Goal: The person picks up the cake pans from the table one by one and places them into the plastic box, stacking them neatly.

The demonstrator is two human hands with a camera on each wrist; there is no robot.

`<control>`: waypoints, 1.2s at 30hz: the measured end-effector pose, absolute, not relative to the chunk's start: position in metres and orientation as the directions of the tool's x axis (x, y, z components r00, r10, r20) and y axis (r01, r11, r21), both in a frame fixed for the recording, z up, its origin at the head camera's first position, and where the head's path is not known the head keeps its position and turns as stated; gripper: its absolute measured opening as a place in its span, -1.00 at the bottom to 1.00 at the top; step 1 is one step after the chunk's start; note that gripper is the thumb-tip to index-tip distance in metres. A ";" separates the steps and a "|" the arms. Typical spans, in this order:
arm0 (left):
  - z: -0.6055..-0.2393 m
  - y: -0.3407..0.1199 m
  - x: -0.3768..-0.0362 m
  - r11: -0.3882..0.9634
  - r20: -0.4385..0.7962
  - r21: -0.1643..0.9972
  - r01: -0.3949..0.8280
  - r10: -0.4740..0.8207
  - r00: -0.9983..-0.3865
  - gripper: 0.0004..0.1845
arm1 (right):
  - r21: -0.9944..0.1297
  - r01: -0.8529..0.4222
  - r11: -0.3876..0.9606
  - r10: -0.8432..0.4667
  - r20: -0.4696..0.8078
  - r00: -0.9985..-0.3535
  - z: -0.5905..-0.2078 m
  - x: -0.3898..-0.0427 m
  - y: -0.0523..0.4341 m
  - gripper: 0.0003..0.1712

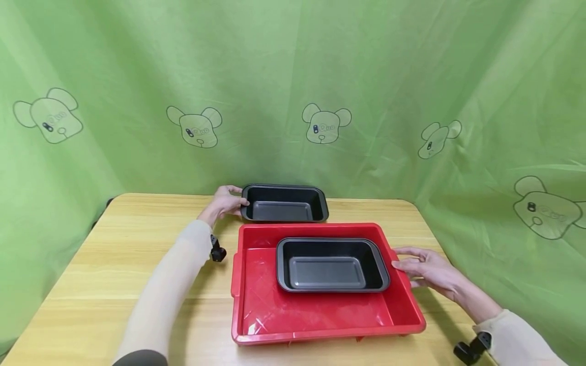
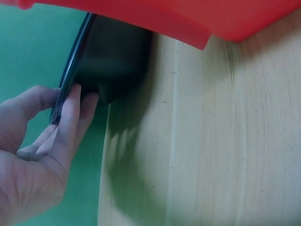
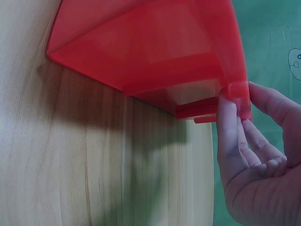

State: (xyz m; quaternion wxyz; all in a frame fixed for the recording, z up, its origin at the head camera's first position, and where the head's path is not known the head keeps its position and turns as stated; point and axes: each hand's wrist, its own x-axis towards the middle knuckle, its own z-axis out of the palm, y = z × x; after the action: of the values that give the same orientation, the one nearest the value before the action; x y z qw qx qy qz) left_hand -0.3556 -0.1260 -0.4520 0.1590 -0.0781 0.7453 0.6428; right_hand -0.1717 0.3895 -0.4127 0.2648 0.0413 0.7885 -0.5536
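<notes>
A dark loaf pan (image 1: 282, 209) is at the far edge of the table, behind the red tray. My left hand (image 1: 224, 200) pinches its left rim, thumb on one side and fingers beneath, as the left wrist view (image 2: 51, 146) also shows. A second dark loaf pan (image 1: 331, 265) sits inside the red plastic tray (image 1: 270, 336), toward its upper right. My right hand (image 1: 426, 269) grips the tray's right rim; in the right wrist view the thumb and fingers (image 3: 228, 136) lie on opposite sides of that rim.
Under everything is a light wooden table (image 1: 114, 269). A green curtain (image 1: 261, 76) printed with bear heads hangs behind it and along the right side. The tray's back rim stands close to the rear pan's front edge.
</notes>
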 end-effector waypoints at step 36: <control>-0.432 -0.135 -0.342 0.180 -0.266 0.945 -0.272 -0.057 -0.962 -0.31 | -0.851 0.345 0.395 -0.220 -0.453 -0.864 -0.413 -0.171 0.390 -0.21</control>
State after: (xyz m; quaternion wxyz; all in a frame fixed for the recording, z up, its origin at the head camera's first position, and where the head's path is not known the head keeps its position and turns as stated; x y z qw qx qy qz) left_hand -0.3420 -0.1352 -0.4315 0.0849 -0.1077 0.7634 0.6312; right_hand -0.1712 0.3900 -0.4127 0.2578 0.0393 0.7944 -0.5485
